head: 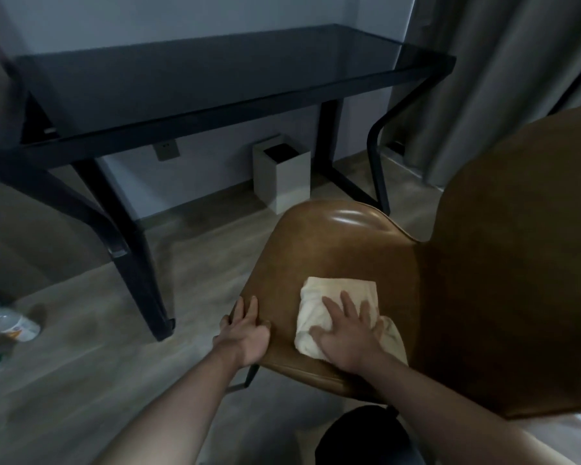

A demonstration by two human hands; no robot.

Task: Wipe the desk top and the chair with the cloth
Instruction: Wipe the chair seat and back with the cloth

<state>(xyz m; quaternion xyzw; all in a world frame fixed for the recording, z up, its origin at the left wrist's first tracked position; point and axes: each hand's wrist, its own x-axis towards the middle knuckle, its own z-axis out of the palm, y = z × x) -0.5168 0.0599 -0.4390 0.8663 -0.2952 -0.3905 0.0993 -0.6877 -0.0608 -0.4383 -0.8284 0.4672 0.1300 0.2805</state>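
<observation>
A brown leather chair [336, 250] stands in front of me, its seat toward the desk and its tall back [517, 263] at the right. A white cloth [319, 293] lies folded on the near part of the seat. My right hand [348, 333] presses flat on the cloth with fingers spread. My left hand [247, 330] rests on the seat's left edge, fingers straight along the rim. The dark glass desk top [215, 78] on black legs stands beyond the chair against the wall.
A white square bin [282, 176] sits under the desk by the wall. Bottles [14, 327] lie on the wooden floor at the far left. Grey curtains [500, 78] hang at the right. A dark round object [366, 437] is near my legs.
</observation>
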